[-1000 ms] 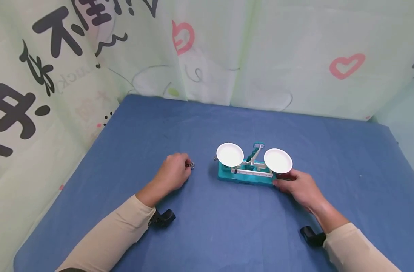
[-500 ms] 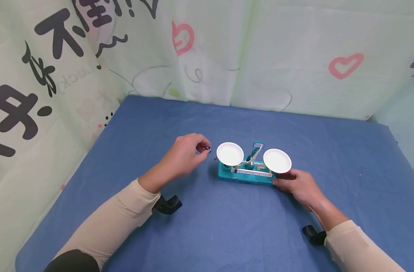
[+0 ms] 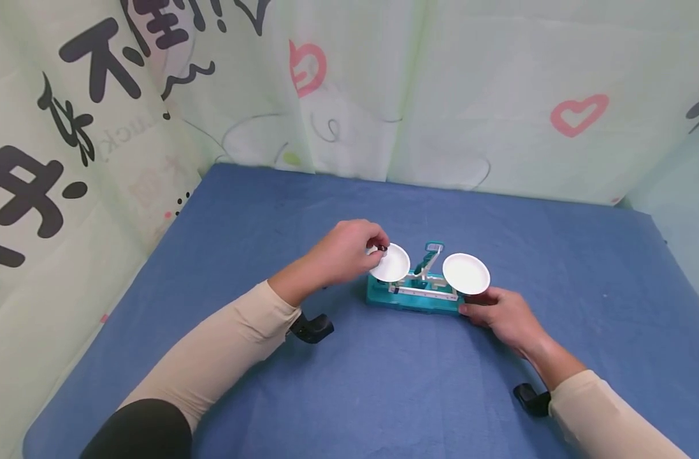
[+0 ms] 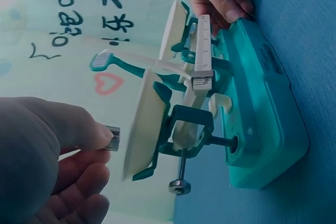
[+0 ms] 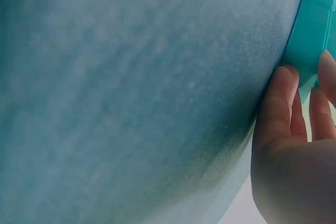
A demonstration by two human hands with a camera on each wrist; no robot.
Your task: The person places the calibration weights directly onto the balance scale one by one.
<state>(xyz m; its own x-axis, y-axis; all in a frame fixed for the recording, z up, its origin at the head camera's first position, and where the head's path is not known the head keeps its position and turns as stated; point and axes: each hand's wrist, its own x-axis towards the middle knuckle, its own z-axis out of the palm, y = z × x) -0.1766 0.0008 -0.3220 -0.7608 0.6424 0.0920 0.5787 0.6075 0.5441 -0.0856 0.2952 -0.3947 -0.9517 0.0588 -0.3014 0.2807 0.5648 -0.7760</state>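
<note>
A teal balance scale point(image 3: 412, 301) stands upright on the blue cloth, with a white left pan point(image 3: 396, 266) and a white right pan point(image 3: 466, 274). My left hand point(image 3: 346, 254) pinches a small silver metal weight point(image 4: 114, 138) between thumb and fingers. In the head view these fingertips overlap the left pan; the left wrist view shows the weight just off the pan's inner face. My right hand point(image 3: 506, 320) grips the right end of the scale's base, thumb on the near side. Its other fingers are partly hidden behind the base and under the right pan.
A printed pale curtain point(image 3: 464, 76) rises along the back and left edges of the table point(image 3: 418, 389). A silver adjusting nut point(image 4: 179, 186) sticks out from the beam's left end. Black wrist cameras point(image 3: 313, 329) hang below both sleeves.
My left hand has lifted off the cloth with the weight and moved right and away from me to the left pan. The right hand and the scale have stayed put.
</note>
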